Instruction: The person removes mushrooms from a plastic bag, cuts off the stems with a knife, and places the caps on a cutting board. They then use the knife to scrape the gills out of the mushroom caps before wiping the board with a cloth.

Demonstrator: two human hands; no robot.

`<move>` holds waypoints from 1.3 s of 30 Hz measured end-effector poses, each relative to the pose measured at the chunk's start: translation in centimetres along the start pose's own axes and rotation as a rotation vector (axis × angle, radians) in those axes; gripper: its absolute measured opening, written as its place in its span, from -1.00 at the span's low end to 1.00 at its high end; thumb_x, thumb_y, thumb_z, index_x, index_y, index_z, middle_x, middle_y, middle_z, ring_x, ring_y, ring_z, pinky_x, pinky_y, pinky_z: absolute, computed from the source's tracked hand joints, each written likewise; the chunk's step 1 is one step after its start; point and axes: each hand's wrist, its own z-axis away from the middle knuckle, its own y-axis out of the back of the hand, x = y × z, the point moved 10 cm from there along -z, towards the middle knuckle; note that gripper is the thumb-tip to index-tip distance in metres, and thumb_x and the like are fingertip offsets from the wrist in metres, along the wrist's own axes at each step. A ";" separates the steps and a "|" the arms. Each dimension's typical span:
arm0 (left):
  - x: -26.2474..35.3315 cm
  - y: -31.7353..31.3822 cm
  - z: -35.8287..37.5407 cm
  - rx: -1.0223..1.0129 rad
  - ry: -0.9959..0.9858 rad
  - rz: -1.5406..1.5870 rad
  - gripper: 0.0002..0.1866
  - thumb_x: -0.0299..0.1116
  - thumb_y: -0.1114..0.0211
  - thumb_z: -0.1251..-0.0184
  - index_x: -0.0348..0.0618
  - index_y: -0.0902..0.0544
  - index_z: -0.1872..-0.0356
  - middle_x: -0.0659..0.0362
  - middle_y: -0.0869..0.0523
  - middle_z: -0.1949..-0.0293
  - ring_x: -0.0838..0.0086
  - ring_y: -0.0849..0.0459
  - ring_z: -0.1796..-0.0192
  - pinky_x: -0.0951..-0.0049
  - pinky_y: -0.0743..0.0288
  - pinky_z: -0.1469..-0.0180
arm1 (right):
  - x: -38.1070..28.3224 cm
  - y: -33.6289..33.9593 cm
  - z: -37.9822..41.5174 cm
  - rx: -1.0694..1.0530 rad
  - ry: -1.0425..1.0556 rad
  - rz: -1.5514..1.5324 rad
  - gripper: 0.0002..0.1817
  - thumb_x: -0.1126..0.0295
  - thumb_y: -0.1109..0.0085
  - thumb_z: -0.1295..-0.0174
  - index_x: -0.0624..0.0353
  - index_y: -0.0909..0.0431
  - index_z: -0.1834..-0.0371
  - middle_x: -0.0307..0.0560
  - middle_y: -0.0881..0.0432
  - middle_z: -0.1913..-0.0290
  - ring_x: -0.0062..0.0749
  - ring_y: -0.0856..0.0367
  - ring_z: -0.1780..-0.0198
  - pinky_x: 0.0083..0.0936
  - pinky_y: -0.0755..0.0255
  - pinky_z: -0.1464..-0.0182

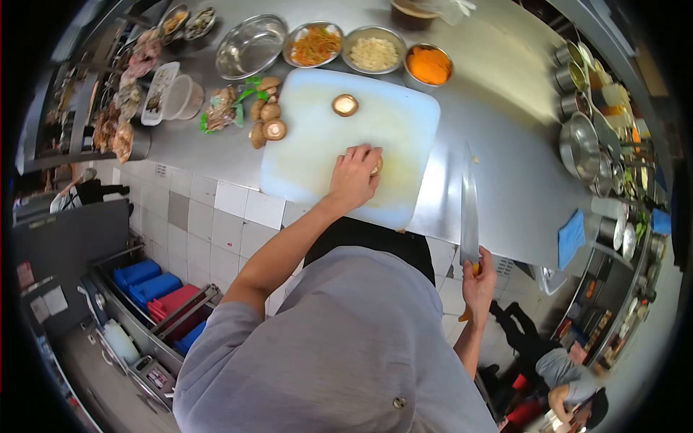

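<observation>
My left hand (354, 175) rests over the white cutting board (310, 162), its fingers closed around a mushroom (376, 167) that shows only partly at the fingertips. Another mushroom (345, 105) lies on the board farther up, its pale underside facing up. In my right hand (478, 283) is the yellow handle of a large kitchen knife (469, 209). Its long blade points away from me, to the right of the board and apart from it. Several whole brown mushrooms (270, 112) sit in a pile along the board's left edge, next to an opened plastic package (221, 110).
Metal bowls line the back: a wide bowl (252, 47), shredded vegetables (315, 45), pale chopped pieces (373, 53) and orange slices (429, 64). Plastic containers (183, 98) stand at left. A blue cloth (571, 238) lies at the right edge. Another person (563, 368) is at lower right.
</observation>
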 end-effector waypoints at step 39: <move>-6.7 -0.1 -2.7 0.014 0.335 0.816 -0.65 -0.39 -0.49 -0.42 -0.21 -0.59 -0.11 0.08 -0.66 0.08 0.49 -0.76 0.26 0.43 -0.70 0.20 | -3.3 -6.0 0.9 -0.221 0.061 -0.096 -0.54 0.55 -0.31 -0.39 0.10 -0.56 -0.35 -0.17 -0.44 0.49 -0.56 -0.29 0.47 -0.57 -0.29 0.38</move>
